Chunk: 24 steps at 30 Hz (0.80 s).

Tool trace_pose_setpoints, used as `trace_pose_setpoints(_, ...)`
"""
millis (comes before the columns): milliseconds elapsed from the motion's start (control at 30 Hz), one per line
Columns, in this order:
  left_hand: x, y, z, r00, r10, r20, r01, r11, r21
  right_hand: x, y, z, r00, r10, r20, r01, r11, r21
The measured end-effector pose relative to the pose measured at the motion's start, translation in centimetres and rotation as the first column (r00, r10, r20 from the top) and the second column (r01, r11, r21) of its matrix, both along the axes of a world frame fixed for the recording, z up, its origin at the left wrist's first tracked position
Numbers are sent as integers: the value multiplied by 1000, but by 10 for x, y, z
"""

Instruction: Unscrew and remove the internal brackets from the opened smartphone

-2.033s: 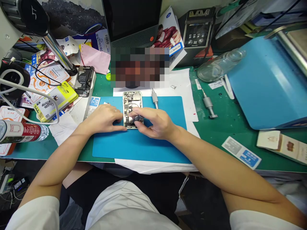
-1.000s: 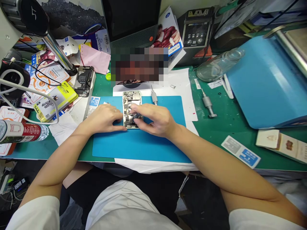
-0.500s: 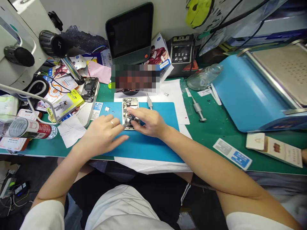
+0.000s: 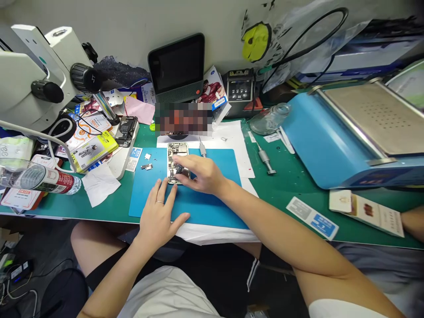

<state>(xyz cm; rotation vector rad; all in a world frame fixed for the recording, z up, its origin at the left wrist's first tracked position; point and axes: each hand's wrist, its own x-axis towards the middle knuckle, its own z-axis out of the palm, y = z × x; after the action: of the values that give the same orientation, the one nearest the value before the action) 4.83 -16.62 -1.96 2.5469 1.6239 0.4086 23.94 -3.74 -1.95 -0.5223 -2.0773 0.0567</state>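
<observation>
An opened phone (image 4: 177, 150) with its inner parts bare lies upright on the blue mat (image 4: 212, 212). My right hand (image 4: 202, 174) reaches over its lower half, thumb and fingers pinched around a short dark tool (image 4: 179, 169). It looks like a screwdriver seen from its end; its tip is hidden. My left hand (image 4: 159, 216) is open, palm down with spread fingers, its fingertips just below the phone's lower edge. Left of the phone, a small metal-and-dark part (image 4: 146, 167) and a whitish metal piece (image 4: 147, 156) lie on the mat.
Grey screwdrivers lie behind the mat (image 4: 202, 148) and to its right (image 4: 265, 159). A glass jar (image 4: 270, 119) and blue machine (image 4: 308, 145) stand at right, a microscope (image 4: 43, 84) and plastic bottle (image 4: 49, 176) at left. Another person's arm (image 4: 414, 225) shows at the right edge.
My left hand has moved right and down with its fingers spreading, and a small part shows where it was. My right hand stays over the phone. The camera view has shifted.
</observation>
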Motion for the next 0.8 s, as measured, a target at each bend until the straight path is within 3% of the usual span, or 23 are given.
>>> trace_pose_setpoints(200, 3, -1, -2, 997, 9, -79, -7, 1000, 25, 0, 0, 1, 1000, -24, -7, 24, 999, -29)
trace_pose_setpoints(800, 3, -1, 0, 998, 8, -61, -8, 1000, 4, 3, 1, -3, 1000, -31, 6, 31, 999, -40)
